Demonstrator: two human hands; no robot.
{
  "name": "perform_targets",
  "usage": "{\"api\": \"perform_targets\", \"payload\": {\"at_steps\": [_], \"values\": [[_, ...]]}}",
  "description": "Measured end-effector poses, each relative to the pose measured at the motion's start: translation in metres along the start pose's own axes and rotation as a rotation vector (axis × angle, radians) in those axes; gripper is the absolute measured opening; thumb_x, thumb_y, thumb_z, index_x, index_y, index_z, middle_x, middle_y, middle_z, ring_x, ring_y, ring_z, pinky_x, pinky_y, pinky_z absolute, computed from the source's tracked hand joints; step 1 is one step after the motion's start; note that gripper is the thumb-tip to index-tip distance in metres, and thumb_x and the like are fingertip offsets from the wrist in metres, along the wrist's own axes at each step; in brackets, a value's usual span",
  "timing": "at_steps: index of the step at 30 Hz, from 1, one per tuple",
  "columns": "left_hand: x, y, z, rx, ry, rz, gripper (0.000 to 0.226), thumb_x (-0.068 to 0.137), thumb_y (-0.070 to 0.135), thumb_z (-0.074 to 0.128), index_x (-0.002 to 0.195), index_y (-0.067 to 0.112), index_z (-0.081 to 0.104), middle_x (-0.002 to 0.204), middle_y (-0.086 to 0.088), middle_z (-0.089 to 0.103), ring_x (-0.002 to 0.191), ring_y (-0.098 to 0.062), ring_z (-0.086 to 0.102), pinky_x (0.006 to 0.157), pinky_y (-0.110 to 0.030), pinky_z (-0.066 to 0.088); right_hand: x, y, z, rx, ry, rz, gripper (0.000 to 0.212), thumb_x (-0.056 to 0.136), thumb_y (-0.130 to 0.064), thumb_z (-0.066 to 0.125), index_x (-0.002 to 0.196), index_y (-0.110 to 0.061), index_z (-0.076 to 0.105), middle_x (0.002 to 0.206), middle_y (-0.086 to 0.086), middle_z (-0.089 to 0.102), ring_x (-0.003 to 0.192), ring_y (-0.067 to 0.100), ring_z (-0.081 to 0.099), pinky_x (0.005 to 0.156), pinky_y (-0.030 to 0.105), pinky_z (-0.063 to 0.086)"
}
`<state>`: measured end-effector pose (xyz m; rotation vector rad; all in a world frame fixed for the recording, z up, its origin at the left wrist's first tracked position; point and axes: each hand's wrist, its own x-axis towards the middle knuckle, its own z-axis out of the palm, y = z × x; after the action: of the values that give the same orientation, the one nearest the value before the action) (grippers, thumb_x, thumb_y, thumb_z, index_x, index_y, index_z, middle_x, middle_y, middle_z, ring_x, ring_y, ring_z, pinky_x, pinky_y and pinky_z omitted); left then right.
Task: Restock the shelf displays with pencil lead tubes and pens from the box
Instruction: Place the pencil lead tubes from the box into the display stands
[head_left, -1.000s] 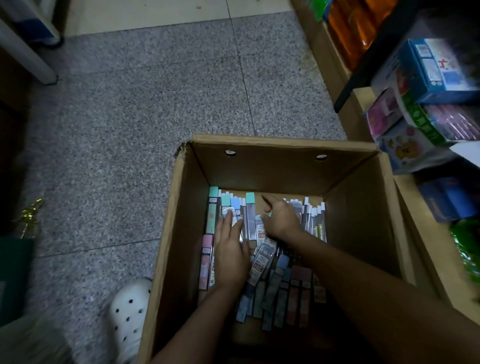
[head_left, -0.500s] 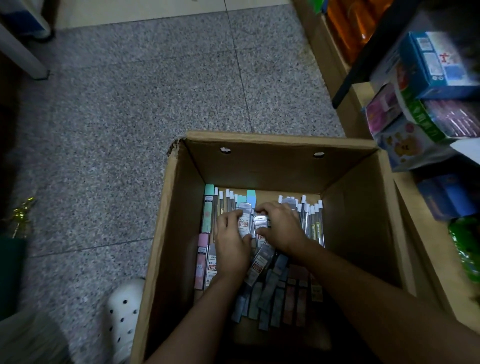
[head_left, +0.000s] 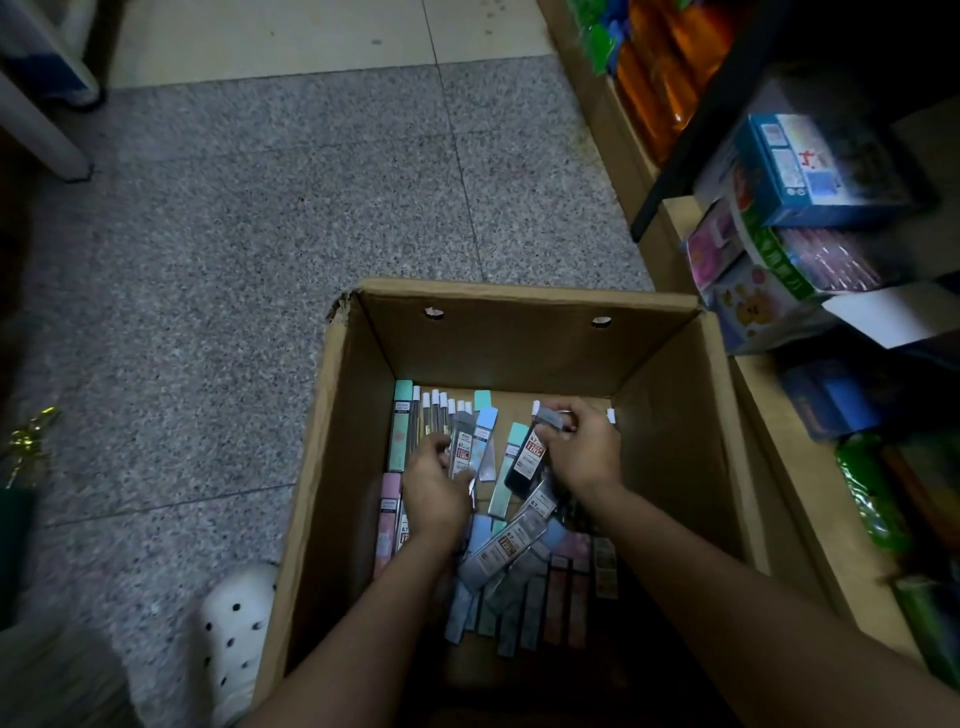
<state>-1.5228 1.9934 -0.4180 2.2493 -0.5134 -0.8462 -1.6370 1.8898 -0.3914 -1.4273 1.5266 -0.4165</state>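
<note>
Fingers (head_left: 563, 423) of the right hand (head_left: 584, 449) pinch a dark lead tube (head_left: 530, 457), left hand (head_left: 434, 491) grips another lead tube (head_left: 462, 452) inside the cardboard box (head_left: 670, 415); gathering step, next likely lifting them toward the shelf (head_left: 670, 218).

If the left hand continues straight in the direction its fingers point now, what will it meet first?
The left hand points toward the box's far side. First it would likely meet the upright pencil lead tubes lined against the far wall of the cardboard box. Depth is unclear, so the order is uncertain.
</note>
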Motion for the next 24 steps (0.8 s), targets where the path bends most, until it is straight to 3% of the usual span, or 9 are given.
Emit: {"api": "perform_targets", "payload": {"at_steps": [2,5,8,12,14,16,18,21,24], "values": [[-0.003,-0.001,-0.002,0.019,0.025,0.013,0.024,0.087,0.006,0.068,0.11,0.005,0.063,0.107,-0.012,0.063,0.094,-0.023,0.058,0.067,-0.024,0.042,-0.008,-0.001,-0.006,-0.008,0.0,0.014,0.022,0.088,-0.006,0.068,0.108,-0.015,0.069,0.098,0.003,0.068,0.087,0.018,0.066,0.08,0.036,0.057],[-0.012,-0.002,-0.004,-0.059,0.019,0.002,0.008,0.092,0.005,0.06,0.1,0.007,0.06,0.097,-0.01,0.066,0.089,-0.026,0.062,0.064,-0.024,0.038,-0.018,-0.002,-0.017,-0.012,-0.04,0.016,0.026,0.089,-0.007,0.067,0.113,-0.017,0.069,0.094,-0.003,0.064,0.084,0.015,0.066,0.075,0.032,0.059],[-0.025,-0.002,-0.004,-0.369,-0.188,-0.147,0.007,0.097,0.006,0.051,0.099,0.01,0.056,0.097,-0.011,0.07,0.079,-0.019,0.066,0.06,-0.025,0.049,-0.028,-0.007,-0.02,0.15,-0.237,0.079,0.027,0.089,0.001,0.064,0.115,-0.008,0.067,0.089,0.002,0.065,0.067,0.008,0.067,0.055,0.017,0.055],[-0.032,-0.002,-0.004,-0.616,-0.457,-0.302,0.014,0.101,0.014,0.045,0.102,0.009,0.057,0.109,-0.025,0.066,0.089,-0.031,0.063,0.078,-0.043,0.051,-0.036,-0.013,-0.013,0.18,-0.276,0.034,0.028,0.087,0.001,0.067,0.114,-0.005,0.068,0.082,0.003,0.066,0.064,0.011,0.066,0.057,0.018,0.056],[-0.031,-0.003,-0.006,-0.707,-0.547,-0.306,0.018,0.101,0.026,0.048,0.105,0.012,0.059,0.11,-0.019,0.068,0.093,-0.029,0.065,0.081,-0.042,0.054,-0.037,-0.014,-0.01,0.217,-0.26,0.032,0.029,0.086,0.0,0.069,0.114,-0.006,0.069,0.084,0.005,0.068,0.063,0.009,0.067,0.058,0.018,0.056],[-0.032,-0.002,-0.008,-0.733,-0.593,-0.259,0.01,0.098,0.025,0.055,0.105,0.019,0.061,0.104,-0.01,0.071,0.09,-0.021,0.067,0.076,-0.037,0.056,-0.036,-0.014,-0.006,0.218,-0.257,0.024,0.03,0.084,0.0,0.071,0.114,-0.006,0.07,0.083,0.008,0.066,0.059,0.008,0.063,0.058,0.019,0.056],[-0.032,-0.003,-0.007,-0.729,-0.547,-0.24,0.012,0.098,0.012,0.054,0.103,0.021,0.059,0.094,-0.006,0.071,0.077,-0.015,0.066,0.066,-0.032,0.056,-0.032,-0.014,-0.003,0.153,-0.26,-0.016,0.032,0.084,-0.002,0.072,0.116,-0.007,0.07,0.082,0.006,0.062,0.055,0.002,0.057,0.056,0.015,0.051],[-0.026,-0.006,-0.007,-0.745,-0.357,-0.274,0.014,0.1,0.006,0.046,0.112,0.009,0.052,0.093,-0.014,0.065,0.067,-0.017,0.06,0.054,-0.026,0.05,-0.022,-0.013,0.002,0.001,-0.213,-0.07,0.035,0.089,-0.008,0.069,0.123,-0.009,0.066,0.083,0.0,0.057,0.058,-0.003,0.052,0.061,0.007,0.044],[-0.02,-0.01,-0.01,-0.778,-0.237,-0.29,0.018,0.102,0.007,0.041,0.12,0.005,0.045,0.093,-0.014,0.059,0.068,-0.016,0.056,0.053,-0.023,0.05,-0.009,-0.009,0.008,-0.346,-0.213,-0.14,0.05,0.089,-0.017,0.07,0.136,-0.013,0.055,0.115,0.006,0.063,0.099,0.015,0.061,0.09,0.023,0.048]]}}
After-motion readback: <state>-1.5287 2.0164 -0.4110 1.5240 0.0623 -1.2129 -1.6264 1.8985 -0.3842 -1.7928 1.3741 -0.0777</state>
